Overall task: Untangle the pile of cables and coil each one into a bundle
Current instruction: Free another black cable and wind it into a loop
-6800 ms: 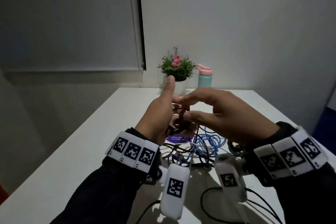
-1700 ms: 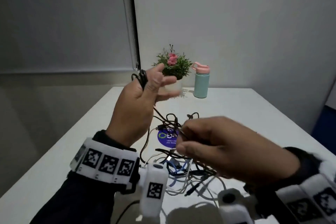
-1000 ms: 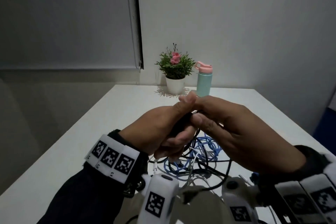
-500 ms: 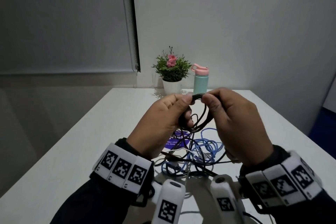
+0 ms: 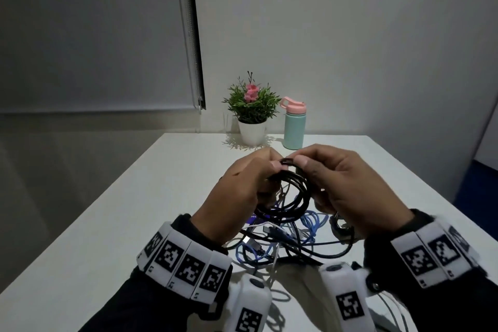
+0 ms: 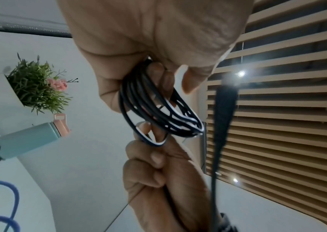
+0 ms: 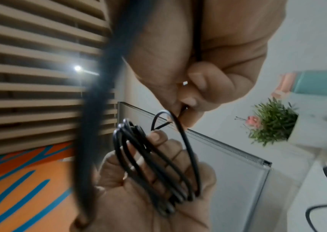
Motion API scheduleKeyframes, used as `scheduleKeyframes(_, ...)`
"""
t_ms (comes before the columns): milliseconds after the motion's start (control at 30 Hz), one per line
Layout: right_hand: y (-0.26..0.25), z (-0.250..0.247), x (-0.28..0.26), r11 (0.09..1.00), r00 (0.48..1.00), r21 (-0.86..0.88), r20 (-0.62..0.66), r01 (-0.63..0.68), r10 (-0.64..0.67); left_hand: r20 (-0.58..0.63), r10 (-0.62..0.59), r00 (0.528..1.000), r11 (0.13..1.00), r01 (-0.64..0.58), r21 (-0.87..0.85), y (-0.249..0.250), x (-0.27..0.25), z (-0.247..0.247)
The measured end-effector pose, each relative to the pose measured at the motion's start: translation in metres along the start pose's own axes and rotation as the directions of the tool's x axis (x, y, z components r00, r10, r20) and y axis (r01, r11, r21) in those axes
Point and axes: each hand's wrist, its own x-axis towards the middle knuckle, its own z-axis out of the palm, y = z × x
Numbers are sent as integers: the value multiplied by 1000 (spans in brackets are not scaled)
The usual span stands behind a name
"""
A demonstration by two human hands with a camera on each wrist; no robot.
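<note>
- Head view showed the left hand (image 5: 239,191) curled round a coil of black cable (image 5: 289,191), its loops gathered between thumb and fingers, probably so the turns could not spring apart.
- The right hand (image 5: 342,188) met it at the top of the coil, thumb and forefinger pinching the cable's loose end; my guess was that it was laying on or tucking in the last turn.
- Left wrist view showed several loops stacked side by side against the left fingers (image 6: 158,81), which suggested this bundle was nearly done.
- Both hands were held up above the table (image 5: 107,224), likely to keep the coil clear of the rest.
- Below them lay the remaining pile of cables (image 5: 283,240), black, blue and white strands crossing each other on the tabletop, so most of the task looked undone.
- At the table's far edge stood a potted plant (image 5: 252,116) and, just beside it, a teal bottle (image 5: 294,129), well apart from the work.
</note>
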Motion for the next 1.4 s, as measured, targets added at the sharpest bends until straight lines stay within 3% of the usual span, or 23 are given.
scheduleKeyframes(167,3,-1,0,984,977,97,167,-149,132,-65,91,994,977,-76,201,-4,1,-3)
scheduleKeyframes(367,14,-10,4,977,956,68,232,-201,181,19,70,997,918,-72,390,-6,0,-6)
scheduleKeyframes(433,13,-13,7,987,975,-30,152,-160,163,-17,42,999,886,-29,463,-8,0,-7)
scheduleKeyframes(500,9,-19,9,968,997,-241,-54,-62,50,-83,33,996,851,16,525,-12,2,-10)
scheduleKeyframes(533,6,-24,9,940,983,-340,-176,-5,-58,-128,39,991,834,38,551,-15,3,-11)
scheduleKeyframes(600,-11,-32,5,897,897,-416,-324,150,-300,-233,59,971,816,88,572,-19,6,-16)
scheduleKeyframes(667,-30,-33,-5,889,875,-345,-271,300,-401,-326,66,943,816,138,562,-21,8,-19)
scheduleKeyframes(733,-44,-21,-19,884,931,-326,-32,334,-364,-365,77,928,822,149,550,-23,9,-18)
scheduleKeyframes(800,-45,-1,-28,804,938,-483,188,346,-290,-348,72,935,873,109,475,-23,10,-13)
scheduleKeyframes(900,-31,17,-25,632,959,-727,142,269,-245,-267,6,964,985,40,167,-19,9,-4)
scheduleKeyframes(1000,-21,20,-19,632,978,-757,46,167,-203,-177,-14,984,1000,15,4,-16,7,0)
scheduleKeyframes(1067,-19,21,-17,652,975,-736,48,182,-217,-151,-10,988,999,4,-38,-15,6,0)
scheduleKeyframes(1133,-16,20,-15,740,981,-654,19,157,-191,-139,16,990,1000,-20,-23,-13,6,-1)
scheduleKeyframes(1200,-16,18,-12,901,997,-428,-10,69,-81,-130,70,989,995,-61,75,-11,7,-4)
scheduleKeyframes(1267,-18,16,-10,997,999,-64,-5,-47,46,-118,123,985,979,-101,179,-9,7,-7)
scheduleKeyframes(1333,-20,14,-9,969,993,216,44,-120,113,-112,158,981,955,-123,268,-9,7,-11)
scheduleKeyframes(1400,-21,11,-10,966,993,239,75,-102,87,-121,182,976,930,-131,343,-11,8,-14)
